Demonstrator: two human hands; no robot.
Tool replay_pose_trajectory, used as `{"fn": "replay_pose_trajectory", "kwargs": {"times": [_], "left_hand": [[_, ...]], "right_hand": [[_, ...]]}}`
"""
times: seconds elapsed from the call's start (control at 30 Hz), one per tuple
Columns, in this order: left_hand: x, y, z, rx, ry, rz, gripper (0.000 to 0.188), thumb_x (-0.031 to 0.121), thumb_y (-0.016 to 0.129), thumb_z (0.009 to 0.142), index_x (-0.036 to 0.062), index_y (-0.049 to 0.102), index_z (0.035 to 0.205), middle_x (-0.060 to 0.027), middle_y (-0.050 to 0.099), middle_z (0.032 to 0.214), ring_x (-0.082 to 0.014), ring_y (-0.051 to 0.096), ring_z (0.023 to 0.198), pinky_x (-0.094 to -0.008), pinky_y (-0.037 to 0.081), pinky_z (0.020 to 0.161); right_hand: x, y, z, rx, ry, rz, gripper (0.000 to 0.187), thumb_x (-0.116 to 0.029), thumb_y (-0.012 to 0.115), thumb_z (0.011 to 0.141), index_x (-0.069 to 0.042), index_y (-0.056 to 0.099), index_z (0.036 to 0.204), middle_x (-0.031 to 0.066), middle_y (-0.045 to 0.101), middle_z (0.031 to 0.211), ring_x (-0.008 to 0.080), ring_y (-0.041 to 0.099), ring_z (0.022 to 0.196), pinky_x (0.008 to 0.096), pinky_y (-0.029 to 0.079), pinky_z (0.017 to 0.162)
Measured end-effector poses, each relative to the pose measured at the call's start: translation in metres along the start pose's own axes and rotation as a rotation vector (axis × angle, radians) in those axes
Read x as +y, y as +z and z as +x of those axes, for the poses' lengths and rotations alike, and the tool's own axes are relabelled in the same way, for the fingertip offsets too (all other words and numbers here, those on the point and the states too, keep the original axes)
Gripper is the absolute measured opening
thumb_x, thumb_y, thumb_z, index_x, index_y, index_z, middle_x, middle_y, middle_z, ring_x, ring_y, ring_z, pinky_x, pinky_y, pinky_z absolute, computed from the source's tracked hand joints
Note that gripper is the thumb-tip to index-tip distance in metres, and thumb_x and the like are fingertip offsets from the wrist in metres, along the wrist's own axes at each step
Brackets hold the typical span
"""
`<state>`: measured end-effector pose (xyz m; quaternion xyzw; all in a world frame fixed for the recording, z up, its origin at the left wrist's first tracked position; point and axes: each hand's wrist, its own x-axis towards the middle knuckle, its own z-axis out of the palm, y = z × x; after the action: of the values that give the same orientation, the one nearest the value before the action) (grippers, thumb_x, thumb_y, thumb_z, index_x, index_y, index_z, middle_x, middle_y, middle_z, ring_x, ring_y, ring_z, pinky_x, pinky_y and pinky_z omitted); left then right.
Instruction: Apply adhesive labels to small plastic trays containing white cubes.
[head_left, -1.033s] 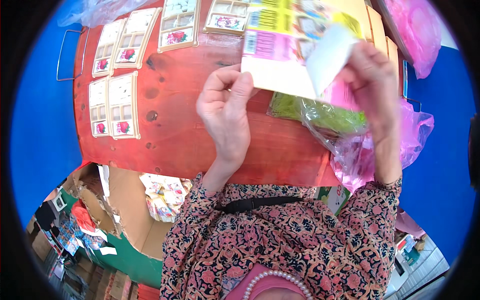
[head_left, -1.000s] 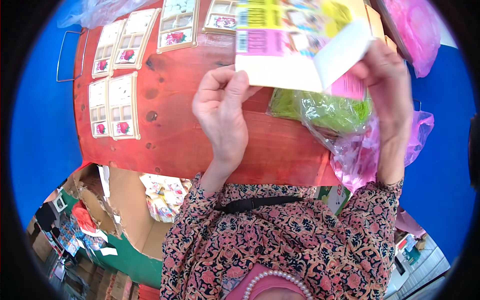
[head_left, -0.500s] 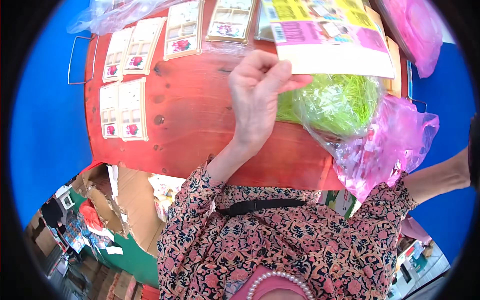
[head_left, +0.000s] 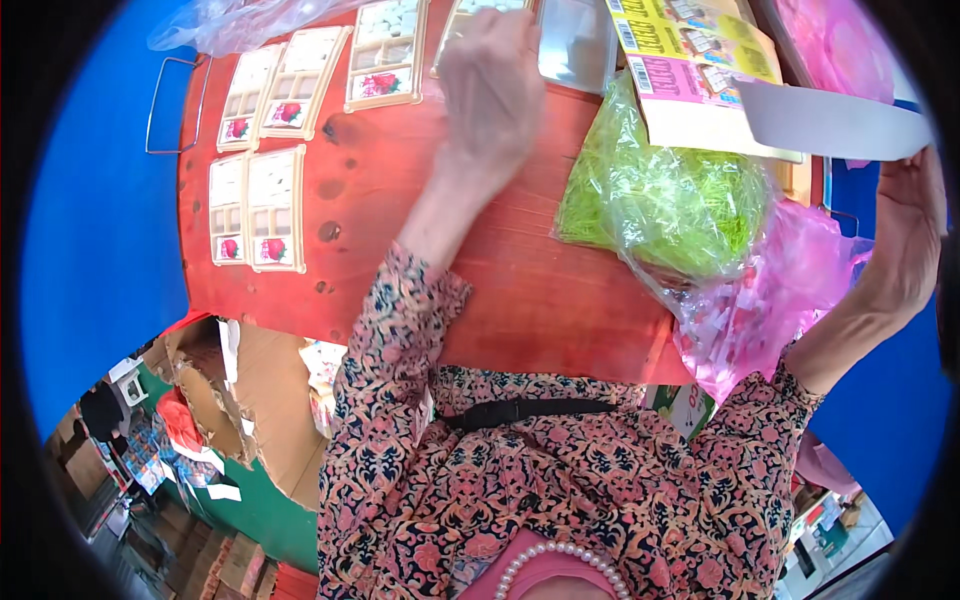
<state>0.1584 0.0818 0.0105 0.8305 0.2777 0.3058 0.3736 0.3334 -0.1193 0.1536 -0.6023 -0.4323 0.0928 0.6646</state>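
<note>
My left hand is over the far middle of the red table, at a small cream tray with white compartments. Its fingers are blurred, so whether they hold anything is unclear. At the far right, my right hand pinches the end of a whitish sheet, which extends left over printed yellow and pink card sheets. Below these sheets lies a clear plastic bag of bright green shredded filler. Right of the left hand stands a clear plastic container, partly cut off by the view.
Several similar trays with strawberry pictures stand at the left, one being a filled tray. A pink plastic bag hangs over the table's right front edge. Clear plastic film lies at the far left. A torn cardboard box sits below the table.
My left hand has let go of the printed sheet's corner and moved left and away to a tray. My right hand has come into view at the right with a whitish sheet.
</note>
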Motion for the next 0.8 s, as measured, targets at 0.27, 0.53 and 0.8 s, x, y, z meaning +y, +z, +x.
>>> {"fn": "replay_pose_trajectory", "kwargs": {"times": [0.27,0.53,0.8], "left_hand": [[-0.067,0.01,0.017,0.194,0.489,0.194,0.038,0.02,0.055,0.081,-0.0047,0.045,0.108,-0.0315,0.041,0.117,-0.0426,0.043,0.104,-0.0472,0.035,0.091],[-0.066,0.014,-0.028,-0.015,0.227,0.611,0.049,0.012,0.063,0.076,-0.0064,0.04,0.116,-0.0247,0.035,0.124,-0.0406,0.039,0.106,-0.0476,0.037,0.086],[-0.01,-0.021,-0.14,-0.121,-0.096,0.583,0.066,0.02,0.072,0.068,-0.0034,0.042,0.121,-0.0272,0.035,0.127,-0.041,0.037,0.11,-0.0481,0.033,0.091]], "right_hand": [[0.021,0.005,-0.007,0.003,0.24,0.247,0.024,-0.01,0.05,0.09,0.004,0.057,0.108,0.0088,0.062,0.093,0.0142,0.058,0.085,0.0265,0.045,0.081],[0.027,0.01,-0.012,-0.169,0.323,0.297,0.029,-0.012,0.051,0.089,0.005,0.054,0.113,0.0088,0.06,0.103,0.0149,0.056,0.094,0.0288,0.042,0.087],[-0.007,0.064,-0.048,-0.217,0.345,0.429,0.037,-0.008,0.05,0.089,0.007,0.043,0.122,0.0122,0.056,0.104,0.0144,0.055,0.092,0.0212,0.05,0.067]]}}
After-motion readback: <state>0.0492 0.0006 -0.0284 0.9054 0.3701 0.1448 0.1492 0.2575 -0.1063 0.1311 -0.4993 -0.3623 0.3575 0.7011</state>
